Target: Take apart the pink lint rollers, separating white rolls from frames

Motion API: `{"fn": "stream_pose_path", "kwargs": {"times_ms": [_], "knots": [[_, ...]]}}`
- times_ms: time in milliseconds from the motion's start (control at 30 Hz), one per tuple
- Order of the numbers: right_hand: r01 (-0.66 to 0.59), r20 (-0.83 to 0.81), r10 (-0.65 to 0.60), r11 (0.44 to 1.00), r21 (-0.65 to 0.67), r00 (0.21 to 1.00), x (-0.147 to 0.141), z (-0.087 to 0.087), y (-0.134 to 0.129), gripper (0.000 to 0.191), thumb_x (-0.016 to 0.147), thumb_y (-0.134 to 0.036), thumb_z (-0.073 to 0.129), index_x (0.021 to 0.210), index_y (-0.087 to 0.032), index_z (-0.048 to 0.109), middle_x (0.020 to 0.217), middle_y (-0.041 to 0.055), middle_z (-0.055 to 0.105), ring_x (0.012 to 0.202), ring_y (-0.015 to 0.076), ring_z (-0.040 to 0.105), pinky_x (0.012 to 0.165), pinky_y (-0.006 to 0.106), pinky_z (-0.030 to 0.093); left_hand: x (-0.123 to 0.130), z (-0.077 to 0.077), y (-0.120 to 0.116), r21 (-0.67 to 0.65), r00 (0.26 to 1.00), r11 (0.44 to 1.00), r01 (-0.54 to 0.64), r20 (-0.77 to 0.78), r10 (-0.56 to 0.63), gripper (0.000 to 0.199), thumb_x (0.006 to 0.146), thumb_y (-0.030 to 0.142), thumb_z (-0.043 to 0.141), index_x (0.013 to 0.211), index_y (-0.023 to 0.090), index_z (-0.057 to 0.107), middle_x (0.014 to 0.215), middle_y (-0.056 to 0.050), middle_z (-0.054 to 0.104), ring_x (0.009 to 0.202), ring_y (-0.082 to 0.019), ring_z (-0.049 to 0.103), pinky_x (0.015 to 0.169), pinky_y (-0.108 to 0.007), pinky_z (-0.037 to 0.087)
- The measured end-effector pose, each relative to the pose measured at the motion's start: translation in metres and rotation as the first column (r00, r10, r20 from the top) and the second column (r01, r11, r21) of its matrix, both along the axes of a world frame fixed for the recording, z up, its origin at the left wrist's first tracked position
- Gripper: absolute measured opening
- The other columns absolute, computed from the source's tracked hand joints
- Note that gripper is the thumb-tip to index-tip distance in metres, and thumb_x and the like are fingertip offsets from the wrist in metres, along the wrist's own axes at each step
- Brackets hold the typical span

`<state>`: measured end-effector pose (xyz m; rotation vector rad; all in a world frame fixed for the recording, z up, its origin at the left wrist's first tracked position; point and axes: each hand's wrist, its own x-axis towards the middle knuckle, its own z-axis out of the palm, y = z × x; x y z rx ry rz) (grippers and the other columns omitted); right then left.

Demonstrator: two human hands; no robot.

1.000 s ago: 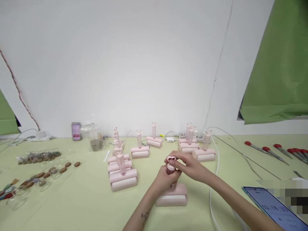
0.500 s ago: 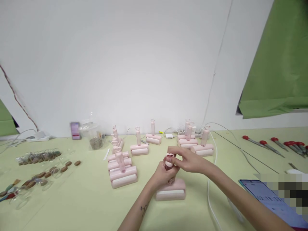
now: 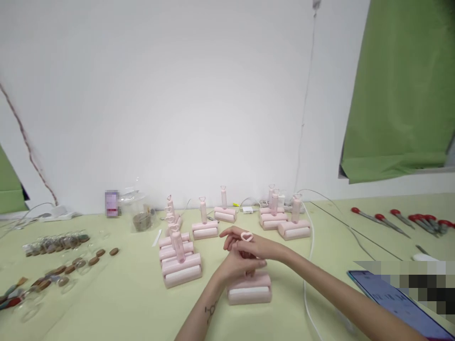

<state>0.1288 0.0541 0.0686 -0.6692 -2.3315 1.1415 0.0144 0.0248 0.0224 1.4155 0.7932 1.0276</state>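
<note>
A pink lint roller (image 3: pixel 249 290) lies on the green table, its handle upright and mostly hidden by my hands. The handle's heart-shaped loop (image 3: pixel 246 236) shows above my fingers. Low around the handle is my left hand (image 3: pixel 236 267), its fingers wrapped about it. My right hand (image 3: pixel 252 245) crosses over the upper part, curled round the handle just below the heart loop, with some fingertips extending to the left.
More pink rollers (image 3: pixel 182 271) stand at the left, centre back and right back. Glass bottles (image 3: pixel 59 244) and cork discs (image 3: pixel 94 261) lie far left. Red-handled tools (image 3: pixel 391 222), a white cable (image 3: pixel 308 284) and a phone (image 3: pixel 387 298) are on the right.
My right hand has shifted from pinching the handle's top to lying across it, fingers reaching further left. The heart loop now shows clearly. The view has tilted slightly upward.
</note>
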Motion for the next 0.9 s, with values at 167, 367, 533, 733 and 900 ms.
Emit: {"fn": "stream_pose_path", "kwargs": {"times_ms": [167, 367, 533, 733, 900], "knots": [[-0.018, -0.044, 0.015, 0.998, -0.058, 0.999, -0.003, -0.007, -0.002, 0.035, 0.082, -0.026, 0.032, 0.100, -0.024, 0.063, 0.111, 0.0040, 0.054, 0.085, 0.0166, 0.058, 0.058, 0.022, 0.047, 0.014, 0.000, -0.004, -0.073, 0.988, 0.989, -0.127, 0.079, 0.133, 0.048, 0.069, 0.056, 0.042, 0.039, 0.019, 0.033, 0.034, 0.004, 0.028, 0.033, -0.006, 0.029, 0.040, -0.024, 0.024], [0.020, 0.096, 0.001, 0.976, -0.216, 0.995, -0.003, 0.002, -0.009, 0.032, 0.079, -0.026, 0.039, 0.091, -0.025, 0.068, 0.118, 0.0034, 0.051, 0.062, 0.0104, 0.057, 0.042, 0.017, 0.044, 0.029, -0.004, -0.004, -0.207, 0.947, 0.935, -0.288, 0.081, 0.310, 0.047, 0.065, 0.062, 0.040, 0.043, 0.021, 0.033, 0.032, 0.006, 0.018, 0.030, -0.006, 0.018, 0.037, -0.023, 0.014], [0.073, 0.186, -0.018, 0.953, -0.293, 0.982, -0.001, 0.008, -0.012, 0.039, 0.072, -0.014, 0.040, 0.100, -0.027, 0.064, 0.112, 0.0019, 0.055, 0.068, 0.0126, 0.058, 0.046, 0.018, 0.045, 0.026, -0.009, -0.006, -0.232, 0.947, 0.933, -0.274, 0.106, 0.304, 0.050, 0.064, 0.062, 0.040, 0.039, 0.020, 0.028, 0.032, 0.005, 0.022, 0.033, -0.006, 0.021, 0.039, -0.023, 0.015], [0.134, 0.172, -0.085, 0.944, -0.302, 0.982, -0.002, 0.000, -0.012, 0.028, 0.077, -0.025, 0.045, 0.102, -0.025, 0.058, 0.106, 0.0049, 0.057, 0.059, 0.0112, 0.056, 0.044, 0.020, 0.044, 0.023, -0.020, -0.004, -0.229, 0.953, 0.955, -0.188, 0.192, 0.234, 0.051, 0.058, 0.070, 0.046, 0.050, 0.021, 0.037, 0.033, 0.008, 0.023, 0.032, -0.005, 0.019, 0.039, -0.021, 0.015], [-0.007, -0.113, -0.024, 0.965, -0.263, 0.993, 0.011, 0.003, -0.006, 0.046, 0.084, -0.054, 0.032, 0.113, -0.023, 0.052, 0.114, 0.0088, 0.056, 0.097, 0.0238, 0.055, 0.079, 0.038, 0.046, 0.013, -0.018, 0.007, -0.181, 0.973, 0.983, 0.045, 0.232, -0.002, 0.072, 0.044, 0.090, 0.029, 0.038, 0.019, 0.039, 0.030, 0.006, 0.024, 0.028, -0.004, 0.021, 0.035, -0.022, 0.018]]}}
